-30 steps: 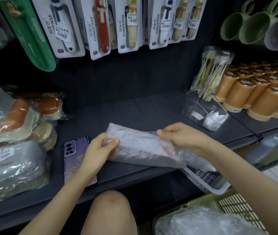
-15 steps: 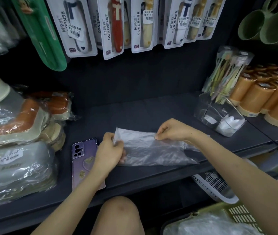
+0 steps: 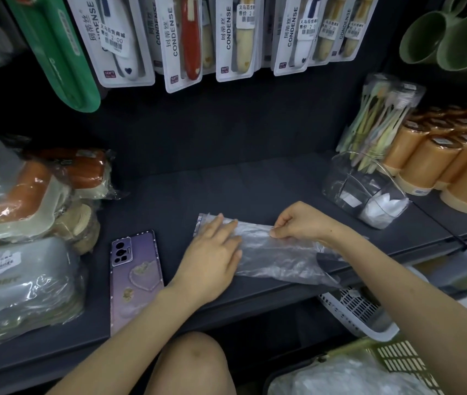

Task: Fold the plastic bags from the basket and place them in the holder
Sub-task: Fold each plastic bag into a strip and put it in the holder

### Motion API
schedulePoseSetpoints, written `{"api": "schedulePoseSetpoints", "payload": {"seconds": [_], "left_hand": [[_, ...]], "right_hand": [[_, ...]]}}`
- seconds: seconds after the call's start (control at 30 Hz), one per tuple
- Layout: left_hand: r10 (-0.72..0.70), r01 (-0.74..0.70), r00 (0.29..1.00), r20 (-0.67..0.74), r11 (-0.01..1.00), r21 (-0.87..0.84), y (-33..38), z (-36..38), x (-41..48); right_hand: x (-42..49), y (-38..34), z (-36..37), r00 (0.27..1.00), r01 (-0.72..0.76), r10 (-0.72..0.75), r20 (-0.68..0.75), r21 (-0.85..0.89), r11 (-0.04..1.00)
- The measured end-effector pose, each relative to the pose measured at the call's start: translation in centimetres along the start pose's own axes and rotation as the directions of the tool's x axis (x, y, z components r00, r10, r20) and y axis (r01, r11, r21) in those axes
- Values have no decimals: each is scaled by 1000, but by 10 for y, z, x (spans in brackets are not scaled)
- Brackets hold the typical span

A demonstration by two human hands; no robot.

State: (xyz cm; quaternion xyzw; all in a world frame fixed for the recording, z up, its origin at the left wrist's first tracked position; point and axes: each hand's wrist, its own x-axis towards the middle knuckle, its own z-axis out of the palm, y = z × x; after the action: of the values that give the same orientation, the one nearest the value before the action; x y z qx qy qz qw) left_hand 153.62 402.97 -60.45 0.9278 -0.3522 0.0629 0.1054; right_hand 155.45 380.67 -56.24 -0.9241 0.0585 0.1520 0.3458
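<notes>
A clear plastic bag lies flat on the dark shelf, its right end hanging over the front edge. My left hand presses flat on the bag's left part with straight fingers. My right hand pinches the bag's upper edge near its middle. The clear holder with folded bags inside stands on the shelf to the right. At the bottom right, a yellow-green basket holds more crumpled bags.
A purple phone lies left of my left hand. Wrapped goods are stacked at the left, orange cups and packed toothbrushes at the right. Toothbrush packs hang overhead. A white basket sits under the shelf. My knee is below.
The bag came down from the air onto the shelf. My left hand let go of its pinch and now lies flat on the bag. My right hand still pinches the top edge.
</notes>
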Motion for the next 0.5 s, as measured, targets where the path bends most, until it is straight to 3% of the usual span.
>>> {"api": "schedulePoseSetpoints", "payload": {"seconds": [0.17, 0.33, 0.5], "left_hand": [[-27, 36, 995, 92, 994, -101, 15, 2, 18], [-104, 119, 981, 165, 990, -78, 11, 5, 34], [-107, 105, 981, 163, 994, 23, 3, 3, 43]], "right_hand": [[-4, 12, -10, 1000, -4, 4, -26, 4, 1000], [-1, 20, -18, 1000, 9, -8, -27, 41, 999], [7, 23, -20, 999, 25, -22, -34, 85, 996]]}}
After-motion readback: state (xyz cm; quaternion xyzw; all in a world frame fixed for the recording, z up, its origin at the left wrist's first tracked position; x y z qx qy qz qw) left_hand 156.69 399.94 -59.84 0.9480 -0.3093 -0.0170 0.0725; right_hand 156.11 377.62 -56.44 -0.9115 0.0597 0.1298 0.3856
